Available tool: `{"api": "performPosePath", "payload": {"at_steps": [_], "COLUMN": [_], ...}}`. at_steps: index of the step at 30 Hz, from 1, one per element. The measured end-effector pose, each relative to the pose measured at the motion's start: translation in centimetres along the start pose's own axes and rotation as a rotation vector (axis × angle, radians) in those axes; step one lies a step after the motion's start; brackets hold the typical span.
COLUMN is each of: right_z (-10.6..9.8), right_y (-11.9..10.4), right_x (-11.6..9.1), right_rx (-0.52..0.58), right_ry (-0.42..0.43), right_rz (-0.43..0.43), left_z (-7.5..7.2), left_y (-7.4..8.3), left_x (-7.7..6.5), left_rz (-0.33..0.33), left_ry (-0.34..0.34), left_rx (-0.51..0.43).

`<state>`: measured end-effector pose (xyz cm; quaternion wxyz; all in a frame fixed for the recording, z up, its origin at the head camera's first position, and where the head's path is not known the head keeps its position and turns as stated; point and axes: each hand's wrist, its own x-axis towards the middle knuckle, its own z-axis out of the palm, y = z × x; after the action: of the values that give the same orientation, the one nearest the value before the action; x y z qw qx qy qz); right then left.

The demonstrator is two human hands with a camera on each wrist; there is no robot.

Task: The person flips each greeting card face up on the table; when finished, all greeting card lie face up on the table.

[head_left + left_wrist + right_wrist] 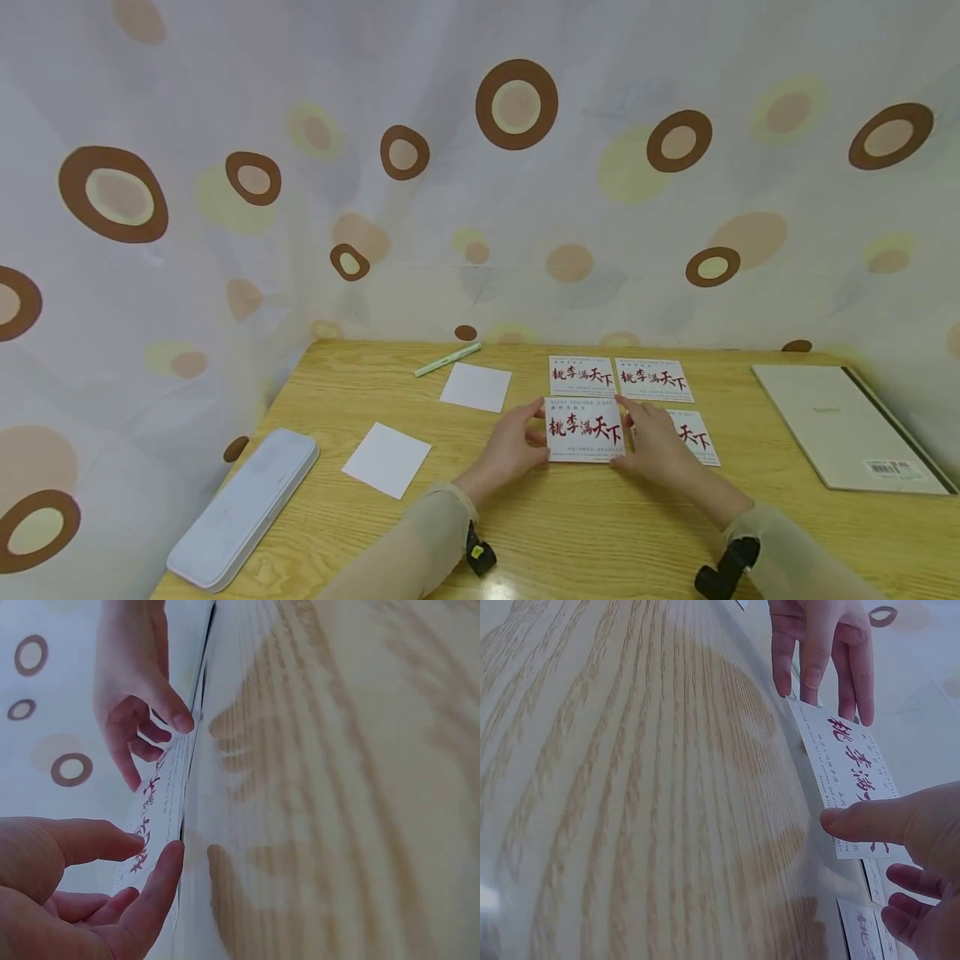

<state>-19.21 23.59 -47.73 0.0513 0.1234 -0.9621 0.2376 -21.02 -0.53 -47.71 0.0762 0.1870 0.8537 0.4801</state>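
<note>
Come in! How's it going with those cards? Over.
Left hand, right hand: holding front-left printed card by opposite sides. Three matching cards behind and beside it; right hand partly hides one.

Soft light leaves glare on the table [570, 525].

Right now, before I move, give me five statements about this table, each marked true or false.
1. The left hand and right hand touch the same printed card. True.
2. The pale case lies right of the right hand. False: the pale case lies at the table's left end.
3. The cream notebook bears a barcode label. True.
4. The pen lies on that notebook. False: the pen lies on the table, left of the printed card.
5. Two plain white squares lie left of the left hand. True.
</note>
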Motion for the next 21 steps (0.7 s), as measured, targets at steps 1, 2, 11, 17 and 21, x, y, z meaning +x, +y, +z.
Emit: {"api": "performPosePath", "payload": {"at_steps": [1,2,11,17,21], "right_z": [0.09,0.15,-0.17,-0.34,-0.21], "right_y": [0.10,0.17,0.22,0.30,0.64], "right_x": [-0.03,-0.08,-0.35,-0.15,-0.09], "right_rx": [-0.019,-0.034,-0.082,-0.113,-0.128], "right_ry": [0.011,0.020,0.023,0.024,0.005], "right_rz": [-0.005,-0.006,0.024,0.002,0.006], "left_z": [0.08,0.16,0.49,0.51,0.55], "left_y": [0.02,0.05,0.35,0.39,0.56], "left_x": [0.02,0.05,0.67,0.79,0.65], "left_rz": [-0.001,-0.003,-0.049,-0.072,-0.070], "left_ry": [0.001,0.002,-0.021,-0.057,-0.082], "left_rx": [0.005,0.010,-0.028,-0.041,-0.038]}}
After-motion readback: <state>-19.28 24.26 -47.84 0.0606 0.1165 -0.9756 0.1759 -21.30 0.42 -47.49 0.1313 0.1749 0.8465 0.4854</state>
